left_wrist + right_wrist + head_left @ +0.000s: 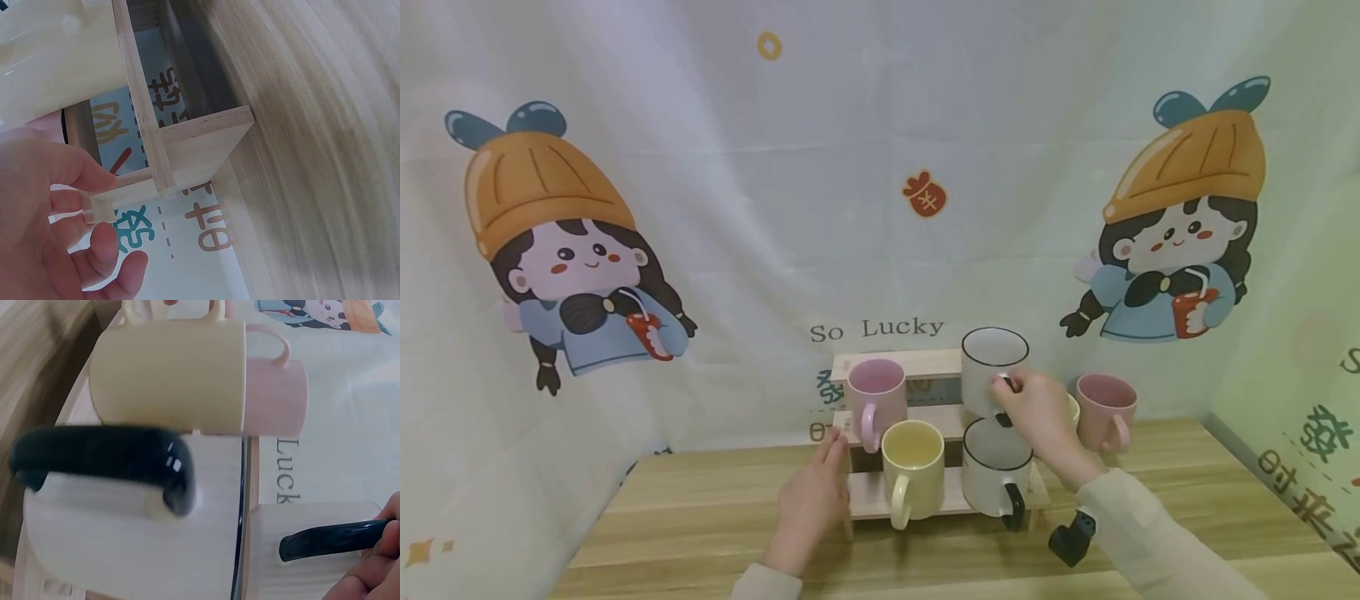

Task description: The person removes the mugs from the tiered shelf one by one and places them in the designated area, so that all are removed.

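My right hand (1037, 417) grips the black handle of a white mug (988, 375) with a black rim, upright at the right side of the wooden tiered shelf (936, 364). A second white mug (992, 471), also black-rimmed, stands below it on the lowest tier. Beside that one is a yellow mug (917, 475). On the tier above, toward the left, sits a pinkish-purple mug (880, 396). At the shelf's left side, my left hand (816, 492) pinches the end of a board (128, 189) between thumb and fingers; its other fingers are curled loosely.
Right of the shelf, a pink mug (1105, 408) stands on the wooden table (715, 508). Another pale yellow mug (1073, 410) is mostly hidden behind my right hand. A printed curtain (775, 208) hangs close behind the shelf.
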`<state>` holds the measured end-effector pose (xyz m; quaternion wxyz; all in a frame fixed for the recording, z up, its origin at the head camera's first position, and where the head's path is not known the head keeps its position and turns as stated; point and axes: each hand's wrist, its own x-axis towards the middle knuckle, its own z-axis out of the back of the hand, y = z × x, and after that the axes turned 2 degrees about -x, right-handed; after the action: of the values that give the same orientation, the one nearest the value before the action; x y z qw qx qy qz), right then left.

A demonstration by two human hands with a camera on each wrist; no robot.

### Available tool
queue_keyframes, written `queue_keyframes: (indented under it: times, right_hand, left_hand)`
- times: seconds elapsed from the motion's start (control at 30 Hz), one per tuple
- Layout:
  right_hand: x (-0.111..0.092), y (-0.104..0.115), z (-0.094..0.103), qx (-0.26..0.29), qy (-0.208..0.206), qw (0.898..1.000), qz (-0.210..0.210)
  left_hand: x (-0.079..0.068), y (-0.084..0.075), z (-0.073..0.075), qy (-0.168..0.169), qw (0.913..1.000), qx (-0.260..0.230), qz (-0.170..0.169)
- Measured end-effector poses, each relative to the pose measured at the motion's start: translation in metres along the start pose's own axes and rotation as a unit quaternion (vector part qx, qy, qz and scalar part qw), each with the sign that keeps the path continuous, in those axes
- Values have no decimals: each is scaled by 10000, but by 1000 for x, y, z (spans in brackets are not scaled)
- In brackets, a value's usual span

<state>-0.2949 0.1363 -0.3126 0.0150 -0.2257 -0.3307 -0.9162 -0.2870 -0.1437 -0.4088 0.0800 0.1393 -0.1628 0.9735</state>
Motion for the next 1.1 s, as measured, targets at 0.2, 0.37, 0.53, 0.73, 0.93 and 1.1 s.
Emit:
queue_keyframes:
  times: [0.2, 0.37, 0.53, 0.73, 0.93, 1.1]
  right_hand:
    - [-4, -12, 10, -148, -72, 9998, -114]
    - [-9, -21, 20, -166, -127, 9996, -187]
    - [-14, -32, 29, -284, -218, 9992, -172]
    - [-18, -56, 32, -237, -535, 9983, -86]
    - [-22, -72, 38, -87, -578, 9982, -118]
    - [-25, -85, 42, -344, -510, 9980, -145]
  left_hand:
    - [0, 0, 0, -11, 10000, 35, -6]
    - [1, -1, -1, 30, 10000, 73, 9]
    - [0, -2, 0, 33, 10000, 69, 25]
    - [1, -3, 0, 68, 9999, 114, 16]
    - [3, -2, -1, 85, 9999, 94, 89]
    - [3, -2, 0, 127, 9998, 96, 142]
